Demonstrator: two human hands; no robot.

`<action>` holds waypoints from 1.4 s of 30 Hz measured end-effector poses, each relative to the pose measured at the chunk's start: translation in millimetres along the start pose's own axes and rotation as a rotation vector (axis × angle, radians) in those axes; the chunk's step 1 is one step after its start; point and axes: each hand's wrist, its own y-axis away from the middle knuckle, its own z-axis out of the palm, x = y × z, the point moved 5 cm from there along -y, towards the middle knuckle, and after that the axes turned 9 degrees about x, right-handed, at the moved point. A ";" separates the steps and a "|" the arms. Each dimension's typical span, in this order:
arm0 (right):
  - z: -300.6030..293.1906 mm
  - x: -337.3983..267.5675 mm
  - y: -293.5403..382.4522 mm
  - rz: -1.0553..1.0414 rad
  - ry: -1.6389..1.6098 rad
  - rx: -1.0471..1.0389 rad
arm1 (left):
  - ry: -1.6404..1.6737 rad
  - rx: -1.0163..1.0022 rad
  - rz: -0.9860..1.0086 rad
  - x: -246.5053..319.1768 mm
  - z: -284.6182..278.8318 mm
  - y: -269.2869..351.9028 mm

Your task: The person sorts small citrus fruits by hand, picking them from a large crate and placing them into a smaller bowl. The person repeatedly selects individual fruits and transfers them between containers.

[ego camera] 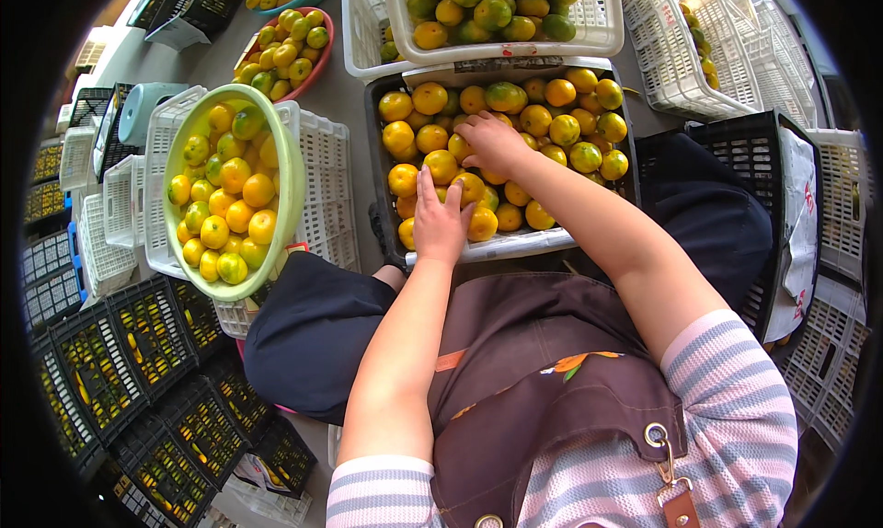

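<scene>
A black plastic crate (635,183) full of yellow-orange and greenish mandarins (432,138) stands before me. Over its near left part lies my left hand (441,221), fingers spread on the fruit, its thumb and fingertips around a mandarin (469,187); whether it grips that fruit is unclear. Farther in, near the middle of the crate, my right hand (493,142) rests palm down with bent fingers among the mandarins; its fingertips are partly hidden between them. To the left, a light green plastic basin (293,183) of mandarins sits tilted on a white crate.
White crates, one holding mandarins (492,14), stand beyond the black crate. A red basin (330,35) of mandarins is at the back left. Stacked white crates (690,66) and a black crate (752,148) flank the right side. Black crates of fruit (103,362) fill the lower left.
</scene>
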 end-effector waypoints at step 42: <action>-29.9 109.0 23.5 0.929 -1.717 0.188 | -0.325 -0.273 0.290 6.3 73.9 -189.2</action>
